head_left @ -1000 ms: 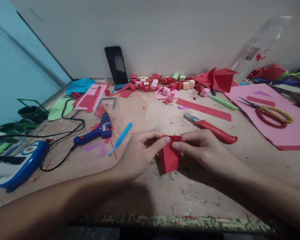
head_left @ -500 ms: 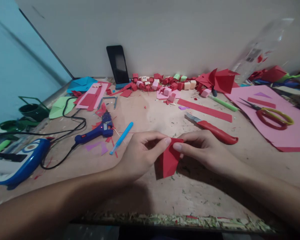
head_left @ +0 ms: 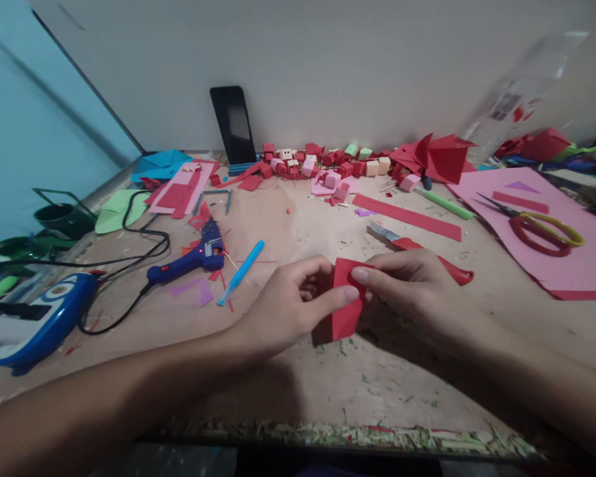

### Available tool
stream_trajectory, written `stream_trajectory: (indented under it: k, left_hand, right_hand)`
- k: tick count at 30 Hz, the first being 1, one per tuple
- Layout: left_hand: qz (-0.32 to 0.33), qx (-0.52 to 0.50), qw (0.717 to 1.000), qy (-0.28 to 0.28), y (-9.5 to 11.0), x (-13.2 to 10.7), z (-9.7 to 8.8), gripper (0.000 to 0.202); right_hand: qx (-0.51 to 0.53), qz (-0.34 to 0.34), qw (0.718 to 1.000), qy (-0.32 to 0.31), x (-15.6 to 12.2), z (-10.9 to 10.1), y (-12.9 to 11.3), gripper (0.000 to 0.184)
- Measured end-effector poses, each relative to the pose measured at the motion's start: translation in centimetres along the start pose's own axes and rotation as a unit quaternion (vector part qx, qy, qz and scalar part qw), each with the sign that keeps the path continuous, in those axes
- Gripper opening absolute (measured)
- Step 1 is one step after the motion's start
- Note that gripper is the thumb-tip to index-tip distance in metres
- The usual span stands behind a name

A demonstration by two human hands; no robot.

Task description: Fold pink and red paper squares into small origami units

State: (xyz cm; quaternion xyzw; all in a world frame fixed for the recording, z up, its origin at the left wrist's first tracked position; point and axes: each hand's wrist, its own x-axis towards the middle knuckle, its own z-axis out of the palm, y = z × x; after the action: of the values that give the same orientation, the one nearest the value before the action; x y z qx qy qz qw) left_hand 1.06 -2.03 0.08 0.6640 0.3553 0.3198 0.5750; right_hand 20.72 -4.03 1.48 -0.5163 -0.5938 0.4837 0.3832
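A small piece of red paper stands on edge at the middle of the worktable, pinched from both sides. My left hand grips its left side, thumb across the front of the sheet. My right hand holds its upper right corner between thumb and fingers. Just behind my right hand lies a red-handled craft knife, partly hidden by the fingers. A blue pen and a blue glue gun lie to the left of my left hand.
Red, pink and green paper cubes line the back wall beside a leaning black phone. Scissors rest on a pink sheet at right. A red paper strip, a green pen, a black cable and a blue-white device lie around.
Both hands have turned the red paper more upright and closed in on it; my right hand has slid over the knife handle, and my left thumb now lies across the sheet.
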Motion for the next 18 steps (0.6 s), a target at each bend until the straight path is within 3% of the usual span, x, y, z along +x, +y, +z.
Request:
stream_trajectory:
  k: [6, 10, 18]
  left_hand:
    - [-0.051, 0.006, 0.996, -0.071, -0.07, 0.18, -0.03, 0.019]
    - [-0.065, -0.045, 0.994, -0.082, -0.21, 0.12, 0.03, 0.02]
    - [-0.078, -0.041, 0.994, -0.07, -0.04, 0.1, 0.17, 0.022]
  right_hand:
    - [0.032, 0.009, 0.998, 0.052, 0.05, 0.13, 0.21, 0.041]
    - [0.054, 0.019, 0.997, 0.061, 0.0, 0.38, -0.08, 0.041]
    - [0.033, 0.012, 0.998, 0.06, 0.04, 0.28, -0.15, 0.04]
